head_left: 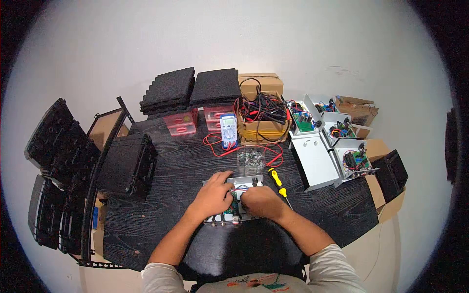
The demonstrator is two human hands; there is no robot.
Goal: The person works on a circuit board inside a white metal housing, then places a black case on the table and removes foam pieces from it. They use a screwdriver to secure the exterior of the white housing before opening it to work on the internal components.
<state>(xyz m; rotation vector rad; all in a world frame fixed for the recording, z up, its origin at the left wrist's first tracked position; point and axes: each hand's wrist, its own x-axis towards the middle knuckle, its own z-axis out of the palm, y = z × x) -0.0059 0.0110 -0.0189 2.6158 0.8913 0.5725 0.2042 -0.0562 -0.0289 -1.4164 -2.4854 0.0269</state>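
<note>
A white metal enclosure (239, 183) lies on the table in front of me, with a green circuit board (228, 215) and wires inside and several connectors along its near edge. My left hand (213, 196) rests over the enclosure's left side, fingers apart and holding nothing I can see. Over the right side, my right hand (265, 201) is closed, its fingertips turned down into the enclosure; what they grip is hidden. Just right of this hand lies a yellow and black screwdriver (277, 181). A clear box of small parts (251, 160) sits behind the enclosure.
A multimeter (229, 131) with red leads stands before red drawers (180, 122) and black foam sheets (168, 90). A cardboard box (264, 134) holds tangled cables. Several white enclosures with circuit boards (315, 161) occupy the right. Black cases (126, 163) are at the left.
</note>
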